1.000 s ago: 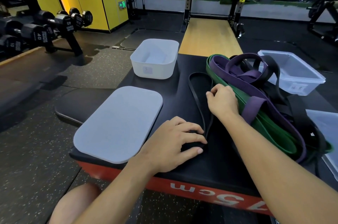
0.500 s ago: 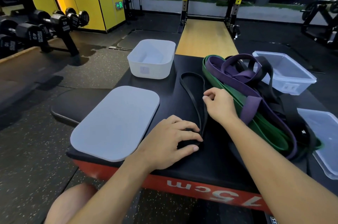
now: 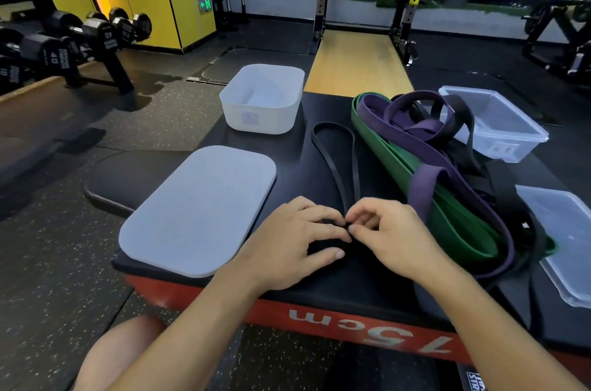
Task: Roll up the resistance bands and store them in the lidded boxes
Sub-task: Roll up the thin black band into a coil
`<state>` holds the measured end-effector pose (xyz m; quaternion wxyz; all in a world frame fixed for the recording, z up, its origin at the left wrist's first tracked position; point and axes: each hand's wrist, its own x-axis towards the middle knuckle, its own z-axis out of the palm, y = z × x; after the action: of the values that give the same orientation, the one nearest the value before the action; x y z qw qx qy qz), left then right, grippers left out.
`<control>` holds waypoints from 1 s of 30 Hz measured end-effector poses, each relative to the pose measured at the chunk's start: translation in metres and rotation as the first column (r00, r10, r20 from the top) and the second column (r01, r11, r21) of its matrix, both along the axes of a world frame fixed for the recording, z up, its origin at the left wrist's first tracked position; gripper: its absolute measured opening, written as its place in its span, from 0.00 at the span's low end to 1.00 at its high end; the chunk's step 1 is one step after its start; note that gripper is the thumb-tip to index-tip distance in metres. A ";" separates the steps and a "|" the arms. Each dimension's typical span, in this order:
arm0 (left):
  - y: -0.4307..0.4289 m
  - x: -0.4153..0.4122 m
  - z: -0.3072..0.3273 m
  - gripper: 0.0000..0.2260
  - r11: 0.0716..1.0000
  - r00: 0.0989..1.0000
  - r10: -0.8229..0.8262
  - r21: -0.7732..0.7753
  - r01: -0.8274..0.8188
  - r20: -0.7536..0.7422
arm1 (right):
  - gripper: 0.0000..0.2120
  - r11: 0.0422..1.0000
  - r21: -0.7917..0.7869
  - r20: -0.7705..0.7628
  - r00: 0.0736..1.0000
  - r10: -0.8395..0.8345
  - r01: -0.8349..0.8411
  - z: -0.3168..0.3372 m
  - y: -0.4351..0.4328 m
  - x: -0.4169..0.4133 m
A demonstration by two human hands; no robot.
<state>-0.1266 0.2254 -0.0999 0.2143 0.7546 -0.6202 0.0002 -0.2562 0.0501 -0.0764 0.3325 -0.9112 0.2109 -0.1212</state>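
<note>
Thin black band (image 3: 334, 163) flat on plyo box (image 3: 319, 291), near end in both hands.
Left hand (image 3: 287, 246) curls over the near end; right hand (image 3: 387, 234) pinches the strap just beside it. Grey lid (image 3: 198, 211) left, white box (image 3: 262, 99) far, band pile (image 3: 447, 199) right.

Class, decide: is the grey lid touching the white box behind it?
Apart. The head view shows a strip of black platform between the grey lid and the white box.

A: Table (image 3: 289, 152), black top, red side. Contents?
B: White box (image 3: 262, 115), grey lid (image 3: 198, 211), thin black band (image 3: 332, 163), tangled bands (image 3: 454, 215) in green, purple and black, clear box (image 3: 508, 147), clear lid (image 3: 566, 243).
</note>
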 end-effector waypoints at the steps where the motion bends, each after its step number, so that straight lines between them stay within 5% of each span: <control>1: 0.000 0.000 -0.001 0.14 1.000 1.000 -0.001 -0.004 0.001 0.001 | 0.10 1.000 0.009 0.039 0.999 0.028 -0.028 -0.003 0.000 -0.005; 4: 0.001 0.000 -0.003 0.13 0.999 1.000 0.004 -0.043 -0.005 -0.030 | 0.10 0.998 0.023 0.143 0.988 0.048 -0.052 -0.013 -0.002 -0.012; 14: 0.005 -0.002 0.000 0.19 0.998 0.998 0.031 -0.050 -0.033 -0.048 | 0.11 0.939 -0.322 0.199 0.961 0.190 -0.119 -0.027 0.000 -0.017; 30: 0.008 -0.007 0.013 0.24 0.990 0.970 0.096 -0.082 -0.117 -0.223 | 0.34 0.947 -0.262 0.037 0.978 0.203 -0.187 -0.020 0.002 -0.019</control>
<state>-0.1337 0.2338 -0.0874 0.3162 0.7713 -0.5509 -0.0418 -0.2755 0.0519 -0.0967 0.2286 -0.9586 0.0916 -0.1430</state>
